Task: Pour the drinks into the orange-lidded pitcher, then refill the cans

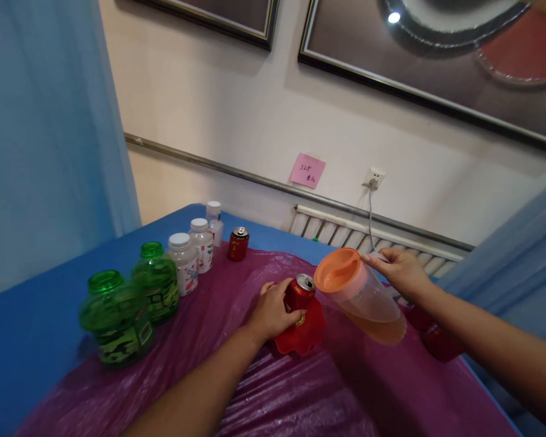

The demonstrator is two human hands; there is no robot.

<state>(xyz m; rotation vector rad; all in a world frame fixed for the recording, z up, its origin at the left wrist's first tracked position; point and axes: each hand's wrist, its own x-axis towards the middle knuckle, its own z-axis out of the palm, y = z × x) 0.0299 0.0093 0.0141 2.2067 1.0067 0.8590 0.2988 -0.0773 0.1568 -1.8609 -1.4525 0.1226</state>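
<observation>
My left hand [273, 309] is wrapped round a red can [301, 291] with an opening in its top. The can stands on a red, wavy-edged dish [308, 337]. To the right, my right hand [398, 270] grips the handle of a clear pitcher [368, 303] with an orange lid [339, 270]. The pitcher is tilted left, its lid close beside the can's top, and brownish liquid lies in its lower part. No stream of liquid can be made out between them.
Two green bottles [118, 321] and several white-capped bottles [182, 264] line the left side, beside another red can [238, 244]. More red cans [439, 343] stand under my right forearm. Purple plastic [255, 388] covers part of the blue table [40, 261]. Behind are a radiator and a socket.
</observation>
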